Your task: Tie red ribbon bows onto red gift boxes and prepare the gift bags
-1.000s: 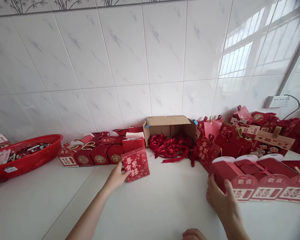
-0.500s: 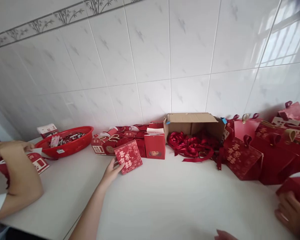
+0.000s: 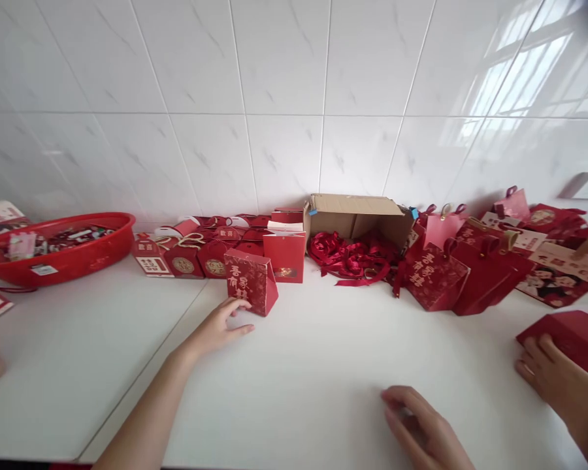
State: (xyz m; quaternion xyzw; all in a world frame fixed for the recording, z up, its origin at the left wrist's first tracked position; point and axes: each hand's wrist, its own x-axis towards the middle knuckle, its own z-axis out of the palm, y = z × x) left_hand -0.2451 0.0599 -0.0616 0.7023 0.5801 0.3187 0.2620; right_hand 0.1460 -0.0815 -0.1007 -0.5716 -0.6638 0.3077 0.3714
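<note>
A red gift box point(image 3: 251, 277) with gold lettering stands upright, slightly turned, in the middle of the white table. My left hand point(image 3: 221, 328) is right beside its front lower corner, fingers spread and thumb apart; the fingertips overlap the box's lower edge, and whether they touch it I cannot tell. Over the table's near part is my right hand point(image 3: 424, 427), half curled, with a gap between thumb and fingers and nothing visible in it. Just behind the gift box stands a plain red box point(image 3: 285, 256).
A red basin point(image 3: 85, 258) of small packets stands left. Several red boxes point(image 3: 182, 264) line the wall beside a cardboard carton point(image 3: 355, 203) spilling red ribbons point(image 3: 353, 256). Red gift bags point(image 3: 434, 277) stand right; another person's hand point(image 3: 551, 369) rests on a red box point(image 3: 571, 339).
My left hand has let go of the gift box, which now stands upright instead of tilted in my fingers. My right hand has come further into view. The view has turned right.
</note>
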